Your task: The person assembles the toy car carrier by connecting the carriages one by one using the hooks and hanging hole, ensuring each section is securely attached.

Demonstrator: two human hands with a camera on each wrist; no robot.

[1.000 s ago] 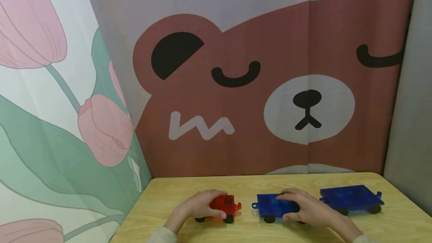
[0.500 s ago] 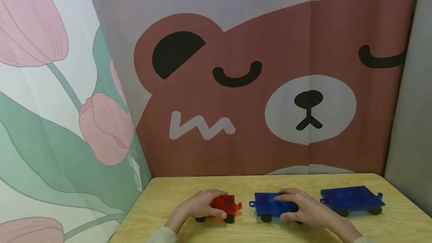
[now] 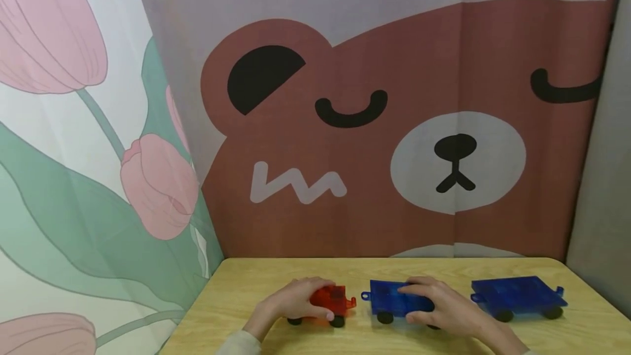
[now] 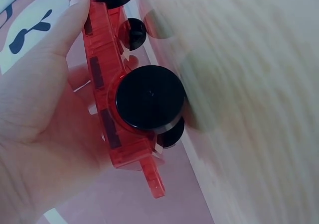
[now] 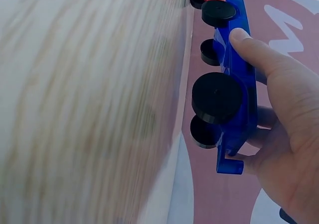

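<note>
On the table, my left hand (image 3: 298, 301) grips a translucent red toy car (image 3: 334, 301) with black wheels, thumb along its near side. The left wrist view shows the red car (image 4: 104, 89) side-on, with a peg at one end. My right hand (image 3: 446, 307) holds a translucent blue toy wagon (image 3: 386, 297) by its right part, its ring pointing left at the red car's hook. A small gap separates ring and hook. In the right wrist view the thumb presses the side of the blue wagon (image 5: 244, 79), and some fingers behind it are hidden.
Another blue toy wagon (image 3: 520, 297) stands on the table to the right, behind the right hand, with a ring at its left and a hook at its right. A bear-print curtain (image 3: 365, 223) hangs behind the wooden table (image 3: 276, 270), a tulip-print one (image 3: 158, 190) at left.
My right hand has slid the blue wagon left, narrowing its gap to the red car. The left hand and red car stay nearly in place. The head view has shifted slightly.
</note>
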